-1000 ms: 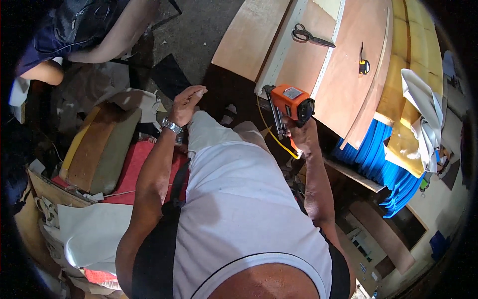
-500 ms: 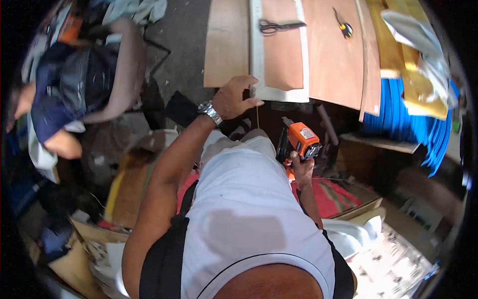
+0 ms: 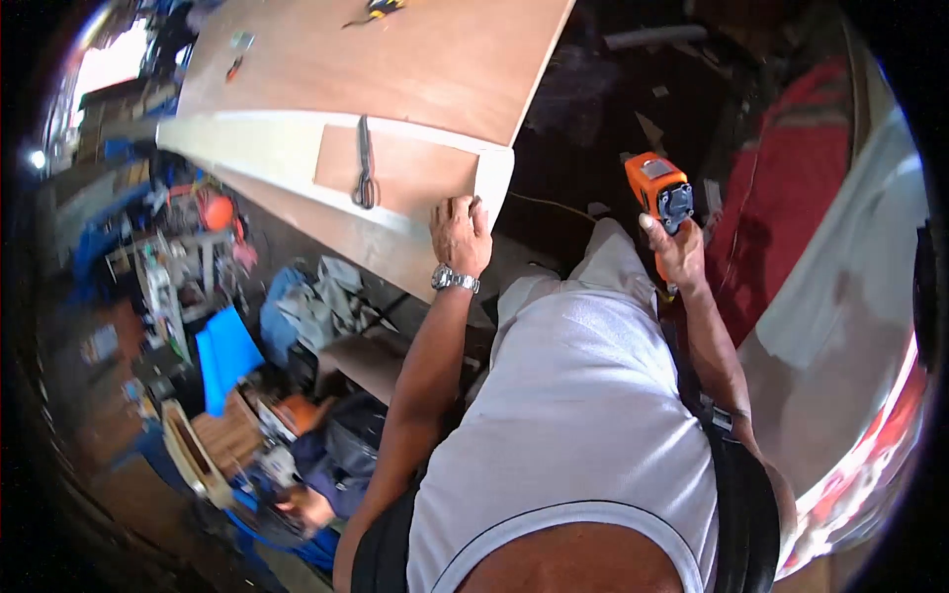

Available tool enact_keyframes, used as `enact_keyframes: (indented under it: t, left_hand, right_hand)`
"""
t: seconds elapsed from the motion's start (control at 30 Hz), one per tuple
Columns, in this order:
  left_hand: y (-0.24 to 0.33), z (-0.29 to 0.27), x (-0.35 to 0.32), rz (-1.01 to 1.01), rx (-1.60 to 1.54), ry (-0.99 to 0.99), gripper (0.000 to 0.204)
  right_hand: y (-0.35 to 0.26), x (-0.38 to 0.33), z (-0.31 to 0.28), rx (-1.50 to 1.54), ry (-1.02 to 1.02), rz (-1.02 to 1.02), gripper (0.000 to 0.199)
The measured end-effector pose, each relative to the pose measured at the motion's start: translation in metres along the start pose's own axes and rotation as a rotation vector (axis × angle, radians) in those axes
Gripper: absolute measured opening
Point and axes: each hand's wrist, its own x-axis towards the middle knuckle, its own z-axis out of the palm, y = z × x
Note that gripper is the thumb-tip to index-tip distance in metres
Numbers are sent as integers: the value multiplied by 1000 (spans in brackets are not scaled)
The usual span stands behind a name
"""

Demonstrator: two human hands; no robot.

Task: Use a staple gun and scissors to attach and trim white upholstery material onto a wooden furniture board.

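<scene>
With my left hand (image 3: 462,237), which wears a metal watch, I grip the near corner of a white-covered frame (image 3: 494,178). The fingers are bent over its edge; the thumb side is partly hidden. The frame lies on a plywood sheet (image 3: 395,59). Black scissors (image 3: 365,163) rest across the frame's opening, a little beyond my left hand. My right hand (image 3: 680,259) is closed round the handle of an orange and black staple gun (image 3: 659,183), held away from the frame, above the dark area to its right.
A yellow-black tape measure (image 3: 381,8) lies at the sheet's far side. Red fabric (image 3: 791,178) and a pale cloth (image 3: 840,267) are at the right. At the lower left another person's hand (image 3: 306,506) shows beside a dark bag, near a blue sheet (image 3: 227,358) and clutter.
The view has swung round, so the frame and sheet now slant to the left. My left hand has moved onto the frame's corner with bent fingers. My right hand still holds the staple gun.
</scene>
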Motion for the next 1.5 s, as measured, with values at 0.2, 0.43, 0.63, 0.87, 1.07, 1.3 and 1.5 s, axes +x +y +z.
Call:
enact_keyframes:
  t: [0.2,0.43,0.63,0.87,1.07,1.3,1.5]
  left_hand:
    - [-36,45,51,33,49,-163,29]
    - [-60,64,64,91,-44,-119,29]
    - [-39,64,69,74,-19,-61,37]
    - [-27,65,73,23,-42,15,43]
    - [-38,64,79,-4,-55,-22,47]
    - [-32,58,78,-61,-89,-28,50]
    - [-9,66,78,-41,-51,11,50]
  right_hand:
    - [38,-34,34,86,300,172,41]
    - [95,-139,86,250,455,415,31]
    - [148,-169,82,223,377,499,39]
    - [200,-177,38,240,311,620,36]
    - [223,-168,8,233,346,709,41]
    - [229,-165,1,261,242,750,38]
    - [235,-159,10,157,210,525,34]
